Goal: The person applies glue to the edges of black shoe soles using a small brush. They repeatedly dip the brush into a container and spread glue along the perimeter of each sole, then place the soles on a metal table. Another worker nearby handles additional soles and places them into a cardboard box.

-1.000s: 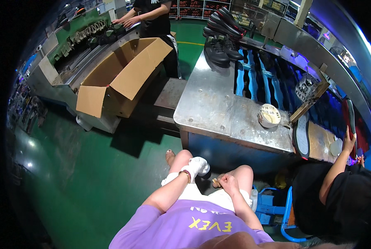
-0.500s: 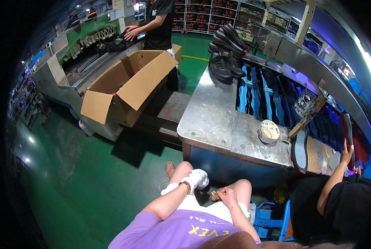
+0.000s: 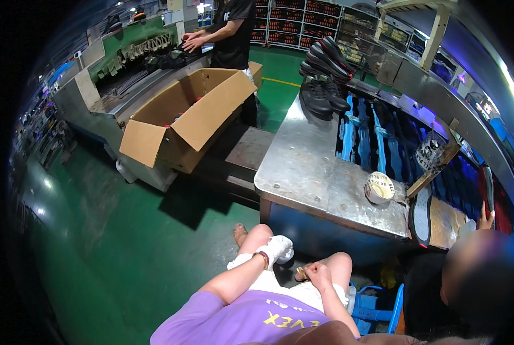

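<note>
My left hand point(image 3: 279, 250), in a white glove with a bracelet at the wrist, rests over my left knee. Its fingers look curled in, and their inner side is hidden. Bare and closed, my right hand point(image 3: 319, 274) lies on my right thigh. A small yellowish bit shows at its fingertips, too small to name. Both hands are below the metal-topped bench point(image 3: 303, 167) and apart from it. On that bench stand a pair of black shoes point(image 3: 321, 98), a stack of shoe soles point(image 3: 329, 59) and a cup of pale paste point(image 3: 379, 188). A grey sole point(image 3: 422, 215) leans at the right.
Blue and black shoe parts point(image 3: 363, 132) lie on the conveyor. A cardboard box point(image 3: 216, 118) stands open at left, by a machine point(image 3: 90, 126) where a co-worker point(image 3: 232, 34) handles dark shoes. Close on my right, another person point(image 3: 435, 287) has a hand at a red-edged sole point(image 3: 488, 187).
The view has shifted, so the bench and box appear farther right and lower. The person on my right has moved their head into view. My hands keep their places.
</note>
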Action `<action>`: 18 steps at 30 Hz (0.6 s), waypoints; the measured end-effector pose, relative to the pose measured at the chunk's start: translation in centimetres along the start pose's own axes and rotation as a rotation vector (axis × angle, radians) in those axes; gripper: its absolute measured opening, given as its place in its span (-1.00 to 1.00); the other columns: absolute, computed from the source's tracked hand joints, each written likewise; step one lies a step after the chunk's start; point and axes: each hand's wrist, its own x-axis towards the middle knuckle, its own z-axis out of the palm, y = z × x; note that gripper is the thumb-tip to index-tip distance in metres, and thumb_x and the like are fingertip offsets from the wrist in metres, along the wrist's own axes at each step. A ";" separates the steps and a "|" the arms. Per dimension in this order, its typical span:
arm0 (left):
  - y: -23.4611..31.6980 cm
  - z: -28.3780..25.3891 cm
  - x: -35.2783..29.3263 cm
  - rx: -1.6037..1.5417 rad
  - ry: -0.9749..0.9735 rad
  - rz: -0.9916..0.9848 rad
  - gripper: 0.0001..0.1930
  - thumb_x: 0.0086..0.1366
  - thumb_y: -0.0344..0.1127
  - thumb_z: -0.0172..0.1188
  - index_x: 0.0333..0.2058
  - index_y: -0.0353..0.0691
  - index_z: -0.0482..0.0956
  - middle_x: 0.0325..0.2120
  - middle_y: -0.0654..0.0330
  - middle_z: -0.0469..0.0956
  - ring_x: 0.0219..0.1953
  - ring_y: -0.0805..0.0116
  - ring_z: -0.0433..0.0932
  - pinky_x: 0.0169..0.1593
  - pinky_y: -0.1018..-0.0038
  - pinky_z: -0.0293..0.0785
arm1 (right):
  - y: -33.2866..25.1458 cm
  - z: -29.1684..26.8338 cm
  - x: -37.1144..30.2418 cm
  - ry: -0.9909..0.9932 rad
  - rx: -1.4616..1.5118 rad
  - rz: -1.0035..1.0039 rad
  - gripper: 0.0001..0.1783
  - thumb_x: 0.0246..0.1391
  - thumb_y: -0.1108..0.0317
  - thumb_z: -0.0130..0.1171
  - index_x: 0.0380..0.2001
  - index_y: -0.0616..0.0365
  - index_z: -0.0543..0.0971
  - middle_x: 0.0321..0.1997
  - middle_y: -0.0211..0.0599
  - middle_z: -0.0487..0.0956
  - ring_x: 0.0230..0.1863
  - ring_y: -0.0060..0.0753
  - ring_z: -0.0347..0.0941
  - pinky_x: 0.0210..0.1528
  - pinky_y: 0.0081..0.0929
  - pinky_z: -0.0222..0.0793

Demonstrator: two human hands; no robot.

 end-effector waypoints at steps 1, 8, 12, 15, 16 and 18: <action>0.0 0.0 -0.1 0.112 0.018 0.044 -0.88 0.21 -0.25 0.15 -0.43 -0.07 0.64 -0.49 0.15 0.57 -0.40 0.24 0.55 -0.31 0.28 0.44 | -0.2 0.0 0.1 -0.015 -0.005 0.011 -0.68 0.03 0.11 0.35 -0.49 0.19 0.64 -0.52 -0.16 0.65 -0.42 -0.18 0.61 -0.28 -0.26 0.50; -2.1 2.5 0.4 -0.484 -0.015 -0.198 -0.79 0.34 -0.20 0.02 -0.37 -0.02 0.63 -0.46 0.24 0.56 -0.37 0.33 0.52 -0.27 0.29 0.44 | -0.5 -0.2 0.0 -0.026 -0.026 -0.015 -0.68 0.02 0.11 0.34 -0.49 0.18 0.65 -0.53 -0.13 0.65 -0.41 -0.12 0.62 -0.27 -0.20 0.49; -4.4 4.3 1.8 0.044 -0.076 -0.099 -0.82 0.35 -0.22 -0.01 -0.32 -0.01 0.59 -0.39 0.18 0.55 -0.29 0.27 0.53 -0.19 0.25 0.44 | -0.5 0.2 -0.1 0.003 -0.025 -0.063 -0.68 0.01 0.13 0.37 -0.53 0.20 0.64 -0.57 -0.17 0.63 -0.48 -0.21 0.59 -0.35 -0.26 0.47; -4.3 4.8 2.5 0.259 -0.074 -0.021 -0.85 0.31 -0.23 0.02 -0.39 0.01 0.56 -0.45 0.19 0.53 -0.34 0.26 0.55 -0.26 0.27 0.43 | 0.6 0.4 0.2 0.027 -0.040 -0.103 -0.70 0.00 0.16 0.38 -0.52 0.20 0.65 -0.56 -0.15 0.64 -0.48 -0.17 0.60 -0.34 -0.25 0.47; -4.4 5.1 2.8 0.368 -0.089 -0.018 -0.86 0.31 -0.24 0.03 -0.41 0.00 0.55 -0.46 0.20 0.52 -0.36 0.26 0.55 -0.28 0.28 0.42 | 0.6 0.5 0.2 0.031 -0.042 -0.111 -0.71 0.00 0.17 0.38 -0.52 0.20 0.65 -0.56 -0.15 0.64 -0.48 -0.16 0.60 -0.35 -0.25 0.48; -5.0 5.6 2.9 0.476 -0.083 -0.015 -0.85 0.31 -0.25 0.03 -0.43 0.01 0.53 -0.50 0.21 0.50 -0.39 0.27 0.54 -0.31 0.28 0.41 | 0.5 0.8 0.2 0.040 -0.047 -0.126 -0.72 0.00 0.18 0.38 -0.52 0.20 0.65 -0.56 -0.13 0.63 -0.49 -0.15 0.59 -0.35 -0.25 0.48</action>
